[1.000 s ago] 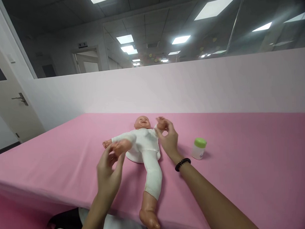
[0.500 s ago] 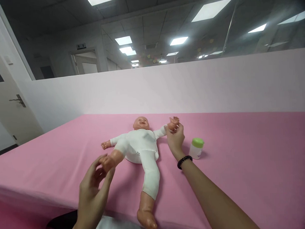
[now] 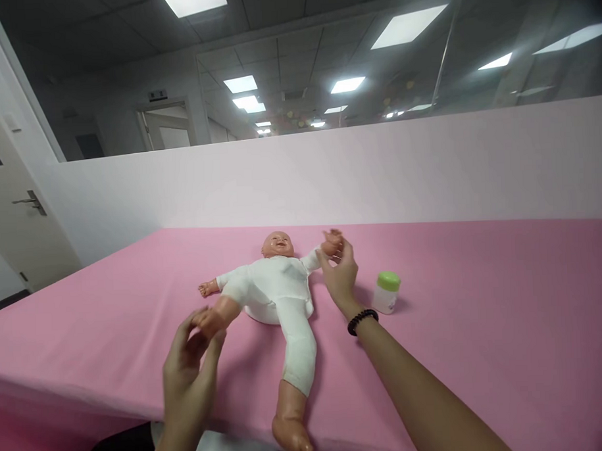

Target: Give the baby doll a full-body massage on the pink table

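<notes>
The single camera is worn on the person's head; it faces forward and down across the pink-covered table [image 3: 457, 325], from the foot end of the doll [image 3: 280, 279] toward its upper end; the left hand [image 3: 190, 377] and right hand [image 3: 342, 277] lie near the lens; the white wall [image 3: 329, 178] stands beyond; the wide field takes in the door [image 3: 14, 222] at the left edge and the ceiling lights [image 3: 407, 26] at the top; vertical proportions are compressed by a quarter.

There is 1 doll [image 3: 277, 279], 1 jar [image 3: 386, 295], 1 bracelet [image 3: 362, 318].
</notes>
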